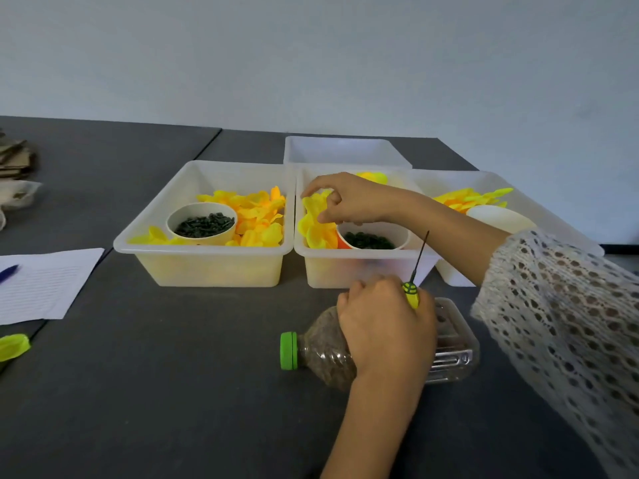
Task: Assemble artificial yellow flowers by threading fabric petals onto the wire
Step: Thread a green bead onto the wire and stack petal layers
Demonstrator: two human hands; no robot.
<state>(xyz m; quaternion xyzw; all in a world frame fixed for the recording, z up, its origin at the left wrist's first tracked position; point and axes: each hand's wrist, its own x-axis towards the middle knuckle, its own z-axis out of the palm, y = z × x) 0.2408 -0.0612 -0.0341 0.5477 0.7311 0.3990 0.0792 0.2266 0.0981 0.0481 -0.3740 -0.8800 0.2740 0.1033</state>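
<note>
Just in front of the middle bin (363,271), the wire (420,255) rises tilted from a yellow-green piece (410,294) held in the left hand (385,323). That hand's grip is curled round the piece while the hand rests on a clear plastic bottle (453,344) that lies on its side on the dark bench (173,375), its green cap (288,350) pointing away from the right-hand side. Over the middle bin, the right hand (340,202) reaches in from the right in a white lace sleeve (560,305) — its grip is narrow, thumb and fingers pinching the yellow fabric petals (316,223) heaped in the bin's left part. Beside those petals, inside the same bin, stands an orange paper cup (371,236) of small dark green pieces.

Left of the middle bin, touching or nearly touching it, sits a second translucent bin (207,267) with more yellow petals (256,216) and a pale cup (202,224) of dark pieces. Right of the middle bin, partly hidden by the arm, a third bin (456,271) holds yellow and orange petals (473,198) and a white cup (498,217). Behind the middle bin stands a fourth bin (345,150). Well to the left of the bins lie a lined sheet of paper (45,285) with a blue pen (8,273) on it — and nearer the edge, one yellow-green fabric piece (14,345).
</note>
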